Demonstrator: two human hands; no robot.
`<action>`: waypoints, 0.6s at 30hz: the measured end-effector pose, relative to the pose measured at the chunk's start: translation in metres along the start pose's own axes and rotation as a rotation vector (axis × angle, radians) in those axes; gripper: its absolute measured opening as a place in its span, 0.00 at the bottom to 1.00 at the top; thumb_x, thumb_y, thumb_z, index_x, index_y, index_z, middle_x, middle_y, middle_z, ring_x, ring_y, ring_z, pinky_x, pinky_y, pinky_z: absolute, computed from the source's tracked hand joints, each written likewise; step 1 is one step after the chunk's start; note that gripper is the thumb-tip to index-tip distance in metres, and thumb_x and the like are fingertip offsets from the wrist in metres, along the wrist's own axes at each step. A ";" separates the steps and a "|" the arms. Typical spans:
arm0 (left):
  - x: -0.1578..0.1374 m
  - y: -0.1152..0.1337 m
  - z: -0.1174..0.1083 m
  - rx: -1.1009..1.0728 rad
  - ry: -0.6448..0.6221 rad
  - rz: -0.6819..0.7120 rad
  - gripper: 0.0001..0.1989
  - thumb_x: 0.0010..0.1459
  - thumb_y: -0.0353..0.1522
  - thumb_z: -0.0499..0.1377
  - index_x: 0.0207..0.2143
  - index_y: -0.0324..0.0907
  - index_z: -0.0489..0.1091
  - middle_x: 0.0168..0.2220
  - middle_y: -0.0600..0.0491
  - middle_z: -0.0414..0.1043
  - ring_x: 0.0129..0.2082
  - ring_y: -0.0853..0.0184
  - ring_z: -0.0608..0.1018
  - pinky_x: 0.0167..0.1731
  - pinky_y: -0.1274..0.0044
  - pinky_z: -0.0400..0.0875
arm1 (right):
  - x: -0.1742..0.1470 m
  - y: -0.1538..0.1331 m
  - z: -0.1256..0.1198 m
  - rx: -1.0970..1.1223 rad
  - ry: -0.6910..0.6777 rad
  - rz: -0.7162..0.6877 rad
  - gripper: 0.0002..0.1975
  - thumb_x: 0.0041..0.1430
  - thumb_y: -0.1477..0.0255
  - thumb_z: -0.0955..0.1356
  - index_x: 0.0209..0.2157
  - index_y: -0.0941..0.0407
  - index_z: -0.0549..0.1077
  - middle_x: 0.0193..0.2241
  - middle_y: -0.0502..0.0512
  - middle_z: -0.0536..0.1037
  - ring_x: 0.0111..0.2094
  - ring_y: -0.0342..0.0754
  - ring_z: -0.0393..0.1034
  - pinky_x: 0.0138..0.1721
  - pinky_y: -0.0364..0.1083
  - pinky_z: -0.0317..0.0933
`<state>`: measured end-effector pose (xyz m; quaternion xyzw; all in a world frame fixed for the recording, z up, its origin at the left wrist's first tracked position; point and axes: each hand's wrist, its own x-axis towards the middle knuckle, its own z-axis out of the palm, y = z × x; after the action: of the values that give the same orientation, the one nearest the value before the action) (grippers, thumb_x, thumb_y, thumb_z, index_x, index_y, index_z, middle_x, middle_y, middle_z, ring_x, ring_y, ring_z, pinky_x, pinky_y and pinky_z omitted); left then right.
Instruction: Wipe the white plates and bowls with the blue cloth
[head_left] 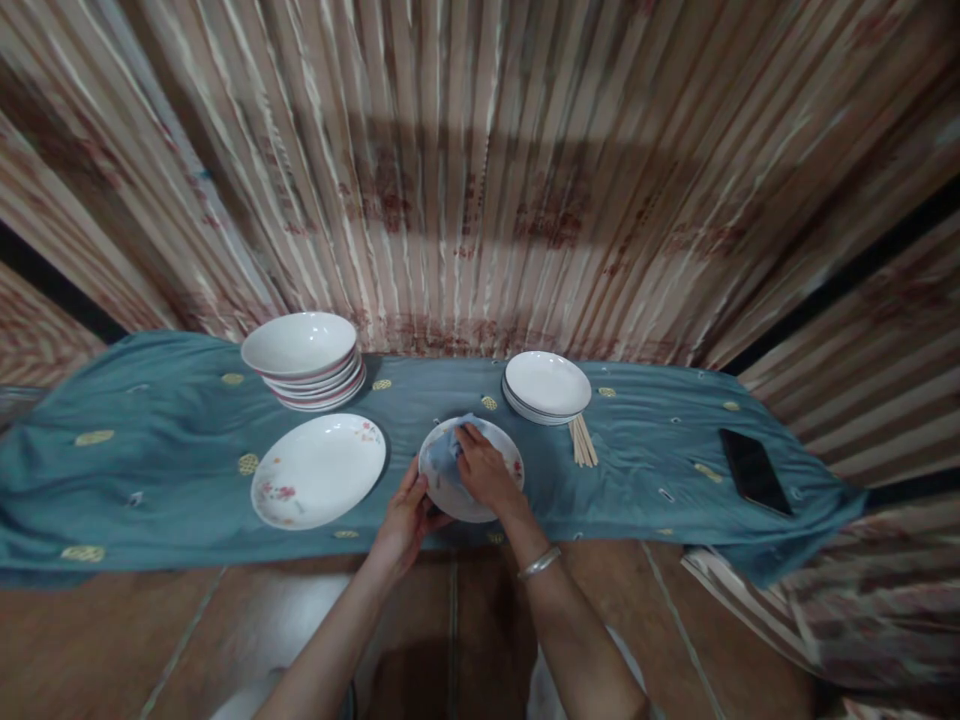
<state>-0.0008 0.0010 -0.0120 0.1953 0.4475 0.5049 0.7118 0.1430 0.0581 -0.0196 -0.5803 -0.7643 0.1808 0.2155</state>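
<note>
A small white plate [469, 500] with red flower prints is held near the front edge of the cloth-covered table. My left hand [409, 515] grips its left rim, thumb on top and the other fingers partly hidden below. In my right hand [484, 465] is a light blue cloth [444, 455], pressed against the plate's upper face. The fingers are closed over the cloth. To the left lies a large oval plate [319, 470] with flower prints. Behind on the right stands a stack of white plates [547, 382].
A stack of bowls [300, 345] stands at the back left. Wooden chopsticks [583, 442] lie partly under the right plate stack. A black phone [754, 470] rests near the right end of the green tablecloth [637, 500]. A patterned curtain [480, 200] hangs behind the table.
</note>
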 end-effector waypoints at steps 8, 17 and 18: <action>-0.003 -0.003 0.002 -0.018 0.007 -0.006 0.31 0.60 0.34 0.60 0.65 0.55 0.57 0.60 0.47 0.68 0.50 0.60 0.77 0.37 0.70 0.79 | -0.005 -0.010 0.013 0.320 -0.086 -0.167 0.27 0.61 0.77 0.60 0.62 0.60 0.64 0.66 0.64 0.59 0.66 0.51 0.54 0.66 0.55 0.50; -0.001 -0.004 0.004 -0.024 -0.015 0.043 0.25 0.58 0.43 0.61 0.57 0.48 0.67 0.51 0.48 0.75 0.44 0.60 0.79 0.35 0.72 0.79 | -0.025 -0.008 -0.007 0.617 -0.209 -0.292 0.20 0.58 0.77 0.63 0.49 0.51 0.77 0.55 0.52 0.76 0.56 0.49 0.70 0.59 0.52 0.60; 0.000 -0.004 0.005 -0.028 -0.007 0.039 0.24 0.58 0.44 0.60 0.56 0.47 0.68 0.50 0.48 0.75 0.44 0.60 0.79 0.34 0.73 0.79 | -0.027 -0.007 -0.010 0.620 -0.226 -0.291 0.19 0.57 0.77 0.64 0.47 0.51 0.78 0.53 0.52 0.77 0.55 0.49 0.71 0.58 0.52 0.61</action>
<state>0.0050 0.0005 -0.0122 0.1958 0.4340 0.5240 0.7062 0.1492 0.0300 -0.0108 -0.3489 -0.7668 0.4343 0.3188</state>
